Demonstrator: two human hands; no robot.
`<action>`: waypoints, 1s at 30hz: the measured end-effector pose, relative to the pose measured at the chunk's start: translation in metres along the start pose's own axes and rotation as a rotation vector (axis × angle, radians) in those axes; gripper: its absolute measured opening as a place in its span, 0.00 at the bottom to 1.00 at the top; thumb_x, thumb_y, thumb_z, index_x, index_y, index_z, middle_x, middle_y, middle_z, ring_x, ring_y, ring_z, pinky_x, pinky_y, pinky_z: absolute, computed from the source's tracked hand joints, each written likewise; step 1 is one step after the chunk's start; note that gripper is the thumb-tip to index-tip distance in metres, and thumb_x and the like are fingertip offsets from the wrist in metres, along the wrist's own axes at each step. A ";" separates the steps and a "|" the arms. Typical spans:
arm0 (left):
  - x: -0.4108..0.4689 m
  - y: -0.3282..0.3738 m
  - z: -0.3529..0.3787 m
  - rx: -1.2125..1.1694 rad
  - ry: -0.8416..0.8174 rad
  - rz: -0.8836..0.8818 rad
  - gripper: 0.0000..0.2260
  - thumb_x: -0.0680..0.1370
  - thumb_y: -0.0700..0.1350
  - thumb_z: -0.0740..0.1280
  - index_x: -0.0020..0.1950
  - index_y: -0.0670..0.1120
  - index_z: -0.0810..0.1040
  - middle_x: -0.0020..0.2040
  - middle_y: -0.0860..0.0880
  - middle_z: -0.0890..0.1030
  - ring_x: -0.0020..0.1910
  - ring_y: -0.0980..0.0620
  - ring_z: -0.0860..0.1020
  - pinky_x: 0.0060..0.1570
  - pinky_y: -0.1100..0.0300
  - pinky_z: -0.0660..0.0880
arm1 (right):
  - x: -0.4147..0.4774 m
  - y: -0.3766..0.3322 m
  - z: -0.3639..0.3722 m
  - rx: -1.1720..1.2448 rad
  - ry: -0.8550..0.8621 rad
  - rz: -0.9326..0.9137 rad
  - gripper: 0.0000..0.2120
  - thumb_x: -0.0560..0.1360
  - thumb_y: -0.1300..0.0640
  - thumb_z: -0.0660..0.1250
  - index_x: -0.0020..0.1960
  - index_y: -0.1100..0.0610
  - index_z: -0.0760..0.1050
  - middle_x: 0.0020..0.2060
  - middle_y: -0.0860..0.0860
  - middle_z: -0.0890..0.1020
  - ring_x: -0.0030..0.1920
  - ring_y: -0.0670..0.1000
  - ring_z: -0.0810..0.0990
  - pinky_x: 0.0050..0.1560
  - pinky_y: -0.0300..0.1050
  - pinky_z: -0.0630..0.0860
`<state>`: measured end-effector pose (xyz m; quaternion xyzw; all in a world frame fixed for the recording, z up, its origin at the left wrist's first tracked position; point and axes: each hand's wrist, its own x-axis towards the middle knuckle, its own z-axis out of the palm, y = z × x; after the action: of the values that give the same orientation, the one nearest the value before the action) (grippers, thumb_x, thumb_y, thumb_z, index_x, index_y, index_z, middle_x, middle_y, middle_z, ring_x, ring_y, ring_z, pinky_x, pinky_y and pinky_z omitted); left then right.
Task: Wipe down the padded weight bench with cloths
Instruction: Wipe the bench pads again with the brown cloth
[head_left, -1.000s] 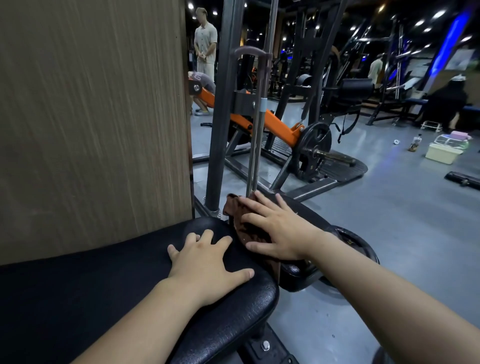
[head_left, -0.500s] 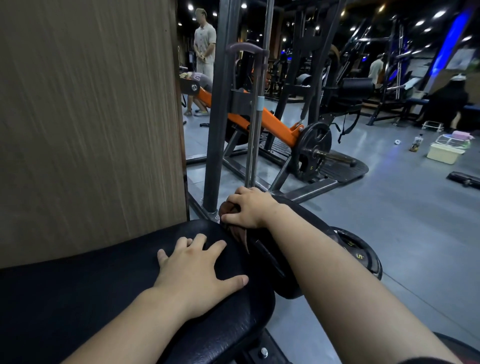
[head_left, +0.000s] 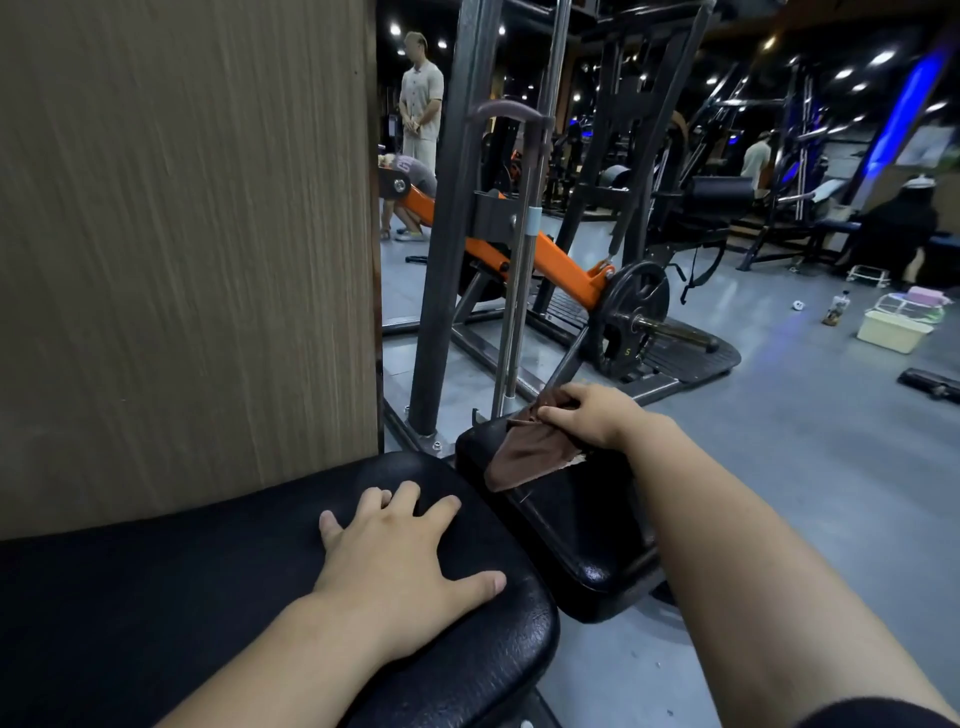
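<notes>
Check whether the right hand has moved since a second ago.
Yes. The right hand has slid forward along the small pad, from the gap beside the main pad toward the chrome pole, and now grips the brown cloth.

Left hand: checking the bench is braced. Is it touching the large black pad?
Touching. The head view shows the left hand lying flat, fingers spread, on the large black pad.
</notes>
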<state>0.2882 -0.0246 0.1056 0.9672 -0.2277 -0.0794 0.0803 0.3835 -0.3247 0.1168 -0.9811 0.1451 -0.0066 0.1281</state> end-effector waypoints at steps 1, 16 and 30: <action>0.000 0.000 0.000 -0.001 0.001 0.000 0.41 0.69 0.78 0.55 0.78 0.63 0.54 0.78 0.53 0.56 0.77 0.47 0.52 0.73 0.34 0.53 | -0.005 0.009 -0.001 0.043 0.005 0.015 0.29 0.74 0.33 0.63 0.69 0.48 0.72 0.66 0.53 0.77 0.66 0.57 0.74 0.62 0.47 0.70; -0.003 0.002 -0.002 -0.006 -0.001 0.006 0.40 0.69 0.78 0.55 0.77 0.62 0.58 0.77 0.52 0.59 0.75 0.46 0.55 0.71 0.33 0.56 | -0.162 0.076 0.045 0.236 0.399 -0.026 0.26 0.76 0.38 0.63 0.68 0.51 0.75 0.66 0.51 0.74 0.65 0.55 0.73 0.67 0.46 0.66; -0.017 -0.010 -0.008 -0.079 0.032 0.033 0.35 0.74 0.72 0.59 0.77 0.59 0.61 0.78 0.51 0.58 0.77 0.48 0.54 0.74 0.33 0.51 | -0.175 -0.011 0.057 -0.136 0.370 -0.428 0.28 0.75 0.38 0.60 0.70 0.50 0.75 0.66 0.53 0.78 0.62 0.63 0.75 0.66 0.58 0.72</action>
<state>0.2787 -0.0071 0.1132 0.9605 -0.2391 -0.0716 0.1232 0.2216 -0.2498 0.0690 -0.9778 -0.0441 -0.2026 0.0289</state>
